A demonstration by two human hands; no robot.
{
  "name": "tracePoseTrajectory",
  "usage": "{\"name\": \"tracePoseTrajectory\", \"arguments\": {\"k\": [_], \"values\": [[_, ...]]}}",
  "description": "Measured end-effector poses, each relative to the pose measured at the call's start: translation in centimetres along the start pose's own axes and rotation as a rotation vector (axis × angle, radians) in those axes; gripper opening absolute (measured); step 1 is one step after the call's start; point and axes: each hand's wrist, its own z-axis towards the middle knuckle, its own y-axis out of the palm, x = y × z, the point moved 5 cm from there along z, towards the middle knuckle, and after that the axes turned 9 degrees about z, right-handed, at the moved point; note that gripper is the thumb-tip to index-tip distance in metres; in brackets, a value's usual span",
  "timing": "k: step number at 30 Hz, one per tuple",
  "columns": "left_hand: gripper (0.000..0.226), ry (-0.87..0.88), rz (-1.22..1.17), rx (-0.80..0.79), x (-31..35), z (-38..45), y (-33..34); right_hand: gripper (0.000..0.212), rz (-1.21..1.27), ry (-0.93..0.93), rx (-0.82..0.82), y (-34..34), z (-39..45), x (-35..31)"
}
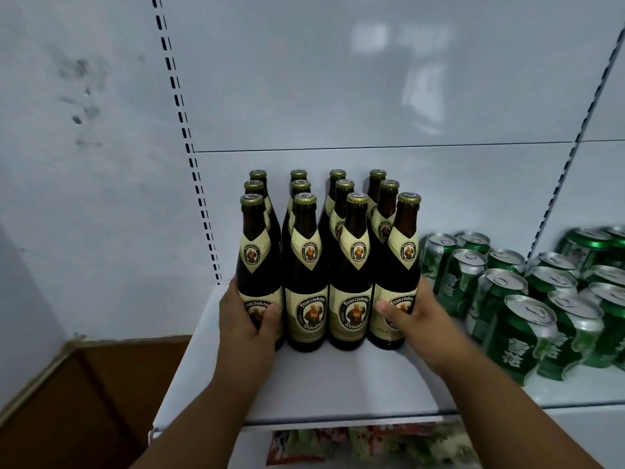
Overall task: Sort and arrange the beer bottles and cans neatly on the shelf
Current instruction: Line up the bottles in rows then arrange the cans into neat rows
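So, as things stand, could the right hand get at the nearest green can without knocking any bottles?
Probably yes. The right hand grips the front-right bottle, and the nearest green can stands just to its right on the shelf, with nothing between them.

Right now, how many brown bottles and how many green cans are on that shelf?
Brown bottles: 12, in 4 columns of 3.
Green cans: about 13 in view; the group runs off the right edge, so more may be hidden.
Total: about 25.
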Motion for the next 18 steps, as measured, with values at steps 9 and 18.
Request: {"name": "tracePoseTrajectory", "arguments": {"k": [9,18], "values": [[0.060,-0.164,-0.156,-0.115,-1.2,1.3,-1.0,0.068,0.296,0.016,0.084,-0.2,1.2,-1.3],[0.066,-0.488,-0.828,-0.416,-2.4,8.3,0.9,0.075,0.661,0.276,-0.010,-0.4,6.5,-1.8]]}}
